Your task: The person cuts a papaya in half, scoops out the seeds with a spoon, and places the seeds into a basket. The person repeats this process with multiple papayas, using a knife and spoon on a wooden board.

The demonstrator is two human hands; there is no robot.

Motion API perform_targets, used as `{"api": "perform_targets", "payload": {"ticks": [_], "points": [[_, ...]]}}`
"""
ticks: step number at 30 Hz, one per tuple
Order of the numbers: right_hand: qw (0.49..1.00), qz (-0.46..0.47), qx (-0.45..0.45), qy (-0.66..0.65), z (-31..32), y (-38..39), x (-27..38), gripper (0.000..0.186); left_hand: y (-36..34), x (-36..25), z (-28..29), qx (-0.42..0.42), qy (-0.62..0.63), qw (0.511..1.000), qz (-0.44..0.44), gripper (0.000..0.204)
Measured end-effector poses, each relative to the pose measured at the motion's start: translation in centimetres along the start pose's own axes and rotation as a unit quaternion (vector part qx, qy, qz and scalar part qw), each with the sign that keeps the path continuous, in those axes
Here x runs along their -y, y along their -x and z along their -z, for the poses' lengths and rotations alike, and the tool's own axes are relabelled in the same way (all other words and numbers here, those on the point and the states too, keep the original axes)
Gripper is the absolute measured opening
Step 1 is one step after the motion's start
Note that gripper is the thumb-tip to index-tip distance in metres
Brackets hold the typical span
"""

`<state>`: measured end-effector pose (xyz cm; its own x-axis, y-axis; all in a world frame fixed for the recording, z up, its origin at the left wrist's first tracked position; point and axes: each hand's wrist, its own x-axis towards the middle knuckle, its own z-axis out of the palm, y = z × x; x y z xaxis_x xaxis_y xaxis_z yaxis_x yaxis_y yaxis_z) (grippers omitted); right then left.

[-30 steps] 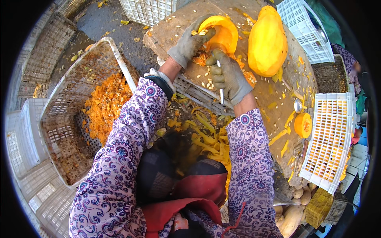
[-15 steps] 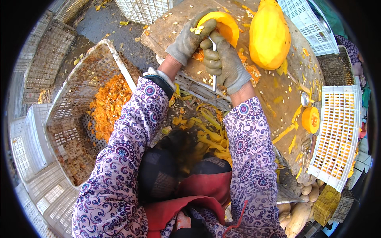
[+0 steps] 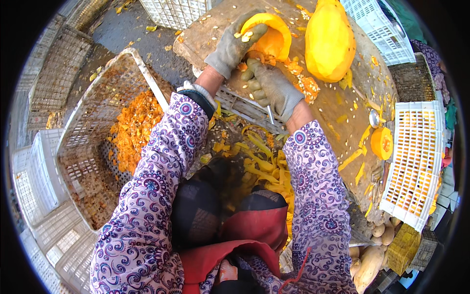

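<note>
My left hand (image 3: 234,44), in a grey glove, holds a hollowed pumpkin piece (image 3: 271,39) by its left side, some pale seeds at its fingers. My right hand (image 3: 273,87), also gloved, is closed round a slim silvery tool (image 3: 270,114) just below the piece; the tool's upper end is hidden. Orange pulp (image 3: 307,88) and scattered seeds lie beside them on the worn board (image 3: 350,127). A whole peeled yellow pumpkin (image 3: 329,44) lies to the right, a small cut piece (image 3: 381,143) and a round metal utensil (image 3: 376,117) farther down.
A grimy basket (image 3: 83,161) of orange pulp stands left, stacked crates (image 3: 49,206) behind it. White crates (image 3: 411,161) line the right side, near whole squashes (image 3: 367,264). Yellow peels (image 3: 264,171) cover the floor at my feet. Another person's patterned sleeve (image 3: 423,51) shows at the far right.
My right hand rose toward the pumpkin piece, then shifted slightly down, and the tool it grips is now more covered by the fingers. More orange pulp shows under the piece.
</note>
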<state>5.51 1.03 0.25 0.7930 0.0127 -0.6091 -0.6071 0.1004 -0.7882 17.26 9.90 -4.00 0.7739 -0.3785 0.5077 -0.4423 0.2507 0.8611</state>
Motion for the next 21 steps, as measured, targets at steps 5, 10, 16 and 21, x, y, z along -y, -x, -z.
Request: {"api": "perform_targets", "payload": {"ticks": [5,10,16,21], "points": [[0.999,0.01,-0.04,-0.002,-0.1,0.6,-0.4,0.046,0.0,0.2,-0.2,-0.001,0.014,1.0,0.012,0.052],[0.998,-0.005,-0.022,-0.052,1.0,1.5,-0.8,0.046,0.2,0.2,-0.2,0.025,0.032,0.999,0.036,0.054],[0.994,0.072,-0.036,-0.067,1.3,2.0,0.0,0.044,0.3,0.0,0.0,0.028,-0.011,0.999,0.015,0.05],[0.991,0.117,-0.042,-0.052,0.8,0.7,1.9,0.044,0.6,-0.3,0.2,0.05,-0.003,0.999,0.005,0.047]]}}
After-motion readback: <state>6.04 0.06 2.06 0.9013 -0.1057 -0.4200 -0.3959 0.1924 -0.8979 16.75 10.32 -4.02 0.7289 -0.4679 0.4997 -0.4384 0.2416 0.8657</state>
